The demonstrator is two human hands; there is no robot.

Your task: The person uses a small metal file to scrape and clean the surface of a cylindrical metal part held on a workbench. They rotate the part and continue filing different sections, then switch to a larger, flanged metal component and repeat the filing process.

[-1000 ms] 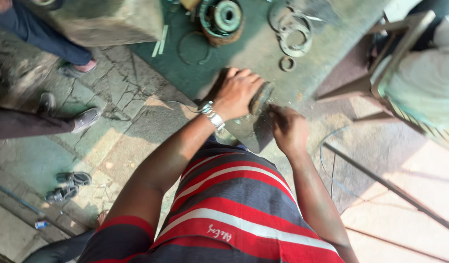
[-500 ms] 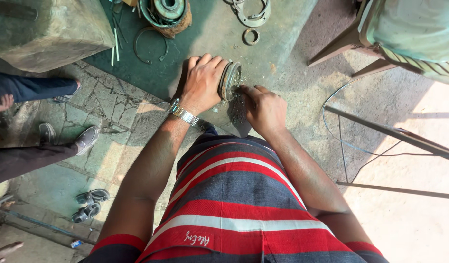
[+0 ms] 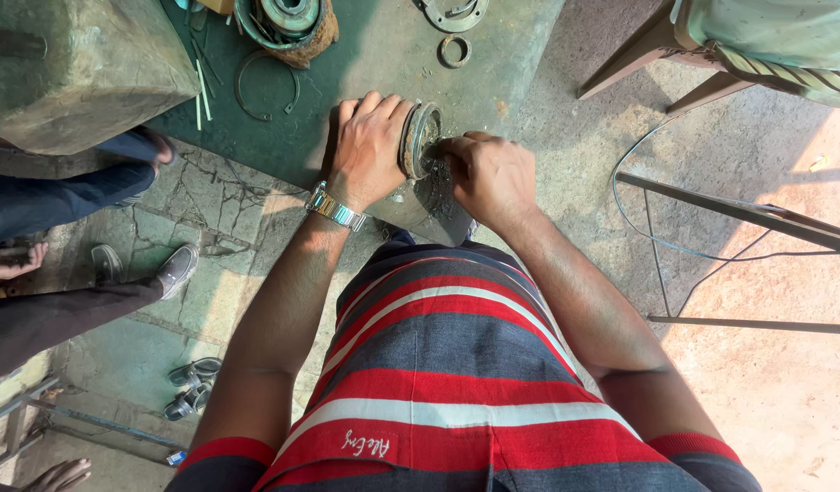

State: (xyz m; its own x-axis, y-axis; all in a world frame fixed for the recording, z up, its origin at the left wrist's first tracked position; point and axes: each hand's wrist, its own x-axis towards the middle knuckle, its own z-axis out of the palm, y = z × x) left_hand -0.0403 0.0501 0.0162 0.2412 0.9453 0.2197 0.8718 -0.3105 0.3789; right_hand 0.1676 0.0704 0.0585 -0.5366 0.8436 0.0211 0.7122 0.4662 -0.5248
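Head view: the left hand (image 3: 370, 146) is curling its fingers over the rim of a round metal disc part (image 3: 418, 138), standing on edge on the green mat (image 3: 384, 46), and is gripping it firmly. The right hand (image 3: 493, 178) is closing into a loose fist just right of the disc, pressing at its face; whether it is pinching a small tool, I cannot tell. Beyond the disc, a wire ring (image 3: 265, 84), a small ring (image 3: 455, 50) and a stack of round parts (image 3: 288, 23) are lying. Left of the disc, another person's shoe (image 3: 174, 269) is resting. The upright disc is probably unstable: a sideways push could make it roll or tip onto fingers.
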